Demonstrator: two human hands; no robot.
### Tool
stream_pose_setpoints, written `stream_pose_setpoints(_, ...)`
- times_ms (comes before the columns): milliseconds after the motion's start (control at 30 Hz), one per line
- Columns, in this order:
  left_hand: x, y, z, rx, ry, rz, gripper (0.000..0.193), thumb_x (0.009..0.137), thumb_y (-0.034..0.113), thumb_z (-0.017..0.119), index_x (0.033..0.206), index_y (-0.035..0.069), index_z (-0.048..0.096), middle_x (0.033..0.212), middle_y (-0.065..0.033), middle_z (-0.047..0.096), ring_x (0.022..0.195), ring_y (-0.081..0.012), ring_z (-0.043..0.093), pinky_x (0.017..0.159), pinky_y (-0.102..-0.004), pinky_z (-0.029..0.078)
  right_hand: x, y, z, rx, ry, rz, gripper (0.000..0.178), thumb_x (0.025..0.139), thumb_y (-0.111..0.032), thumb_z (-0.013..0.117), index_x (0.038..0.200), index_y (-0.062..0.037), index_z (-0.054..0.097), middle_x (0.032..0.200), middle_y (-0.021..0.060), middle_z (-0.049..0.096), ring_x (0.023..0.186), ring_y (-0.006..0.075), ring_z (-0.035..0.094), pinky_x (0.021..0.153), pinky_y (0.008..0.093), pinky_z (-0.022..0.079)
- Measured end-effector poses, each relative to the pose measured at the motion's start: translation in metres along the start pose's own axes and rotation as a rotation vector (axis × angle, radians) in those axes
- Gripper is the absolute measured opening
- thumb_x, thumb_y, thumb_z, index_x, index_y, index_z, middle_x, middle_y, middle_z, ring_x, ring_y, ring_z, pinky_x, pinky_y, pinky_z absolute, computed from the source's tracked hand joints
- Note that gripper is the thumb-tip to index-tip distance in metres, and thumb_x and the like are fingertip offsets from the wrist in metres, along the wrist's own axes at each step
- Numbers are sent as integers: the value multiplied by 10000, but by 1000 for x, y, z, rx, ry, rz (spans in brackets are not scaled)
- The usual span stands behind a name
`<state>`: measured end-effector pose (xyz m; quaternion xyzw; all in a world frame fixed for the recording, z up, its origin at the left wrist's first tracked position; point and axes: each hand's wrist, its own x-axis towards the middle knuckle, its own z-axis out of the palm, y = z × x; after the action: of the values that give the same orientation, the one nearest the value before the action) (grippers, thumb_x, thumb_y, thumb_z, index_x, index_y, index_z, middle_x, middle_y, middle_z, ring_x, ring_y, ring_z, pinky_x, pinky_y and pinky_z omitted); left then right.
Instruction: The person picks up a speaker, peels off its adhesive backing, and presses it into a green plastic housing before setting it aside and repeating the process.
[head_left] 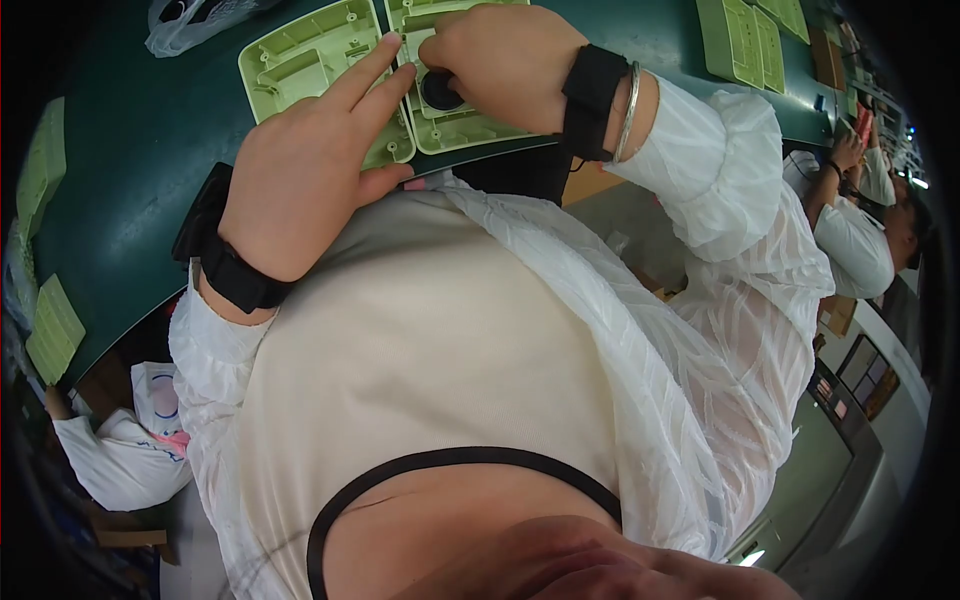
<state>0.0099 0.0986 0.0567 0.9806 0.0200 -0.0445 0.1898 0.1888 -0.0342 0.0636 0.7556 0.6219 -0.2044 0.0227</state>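
So the big thing here is the dark green desk [150,205], running across the top and down the left side of the frame. Next down in size are two light-green plastic shells [290,80], open side up, just beside each other at top centre. More green pieces [738,45] sit at upper right, and a couple of loose green panels [55,330] lie along the left edge.

Then the hands. The left hand [310,160] has a loose grip, fingers stretched out over the inner edge of the left shell, not closed on anything. The right hand [515,65] is curled over the right shell; can't tell if its grip is pinching something or only touching.

Smallest bit: a black round part [438,92] inside that right shell, right by those fingertips.

Progress-wise, I'd call it early. The round part is in the shell, but no clue whether it's seated. The left shell looks bare where it isn't covered, and nothing's closed up, so I'd guess most of the work is left.
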Motion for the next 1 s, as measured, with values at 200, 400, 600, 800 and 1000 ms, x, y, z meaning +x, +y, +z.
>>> stream_pose_setpoints(200,-6,-5,4,7,57,19,748,753,202,855,1441,173,561,1554,35,499,925,-284,702,784,-374,591,-7,-8,15,-75,399,-211,144,840,-111,653,925,-20,725,1007,176,703,944,347,715,777,429,592)
stream_pose_setpoints(400,-9,-3,3,6,87,38,724,756,205,852,1421,149,571,1546,24,505,940,-267,701,782,-366,592,-9,-7,-16,-89,266,-87,109,861,-94,653,922,-21,706,1002,153,705,900,308,714,742,424,575)
stream_pose_setpoints(600,-10,-7,3,-53,59,46,706,764,218,845,1410,133,574,1550,15,501,958,-257,698,794,-361,592,-53,-10,13,92,465,-43,440,880,-290,774,1220,-46,635,1188,124,709,1064,316,664,931,407,496)
stream_pose_setpoints(800,-3,4,-3,-27,71,41,707,772,226,840,1419,136,568,1555,26,495,977,-258,694,804,-364,592,-55,-19,47,12,447,-78,647,870,-440,772,1315,-27,548,1376,179,606,1242,352,577,1080,457,402)
stream_pose_setpoints(1000,2,-1,-1,-122,39,40,731,774,240,840,1439,139,553,1570,45,480,998,-264,688,811,-364,592,-58,-9,54,53,487,-58,695,859,-462,776,1336,-14,543,1413,187,583,1236,371,578,1082,457,405)
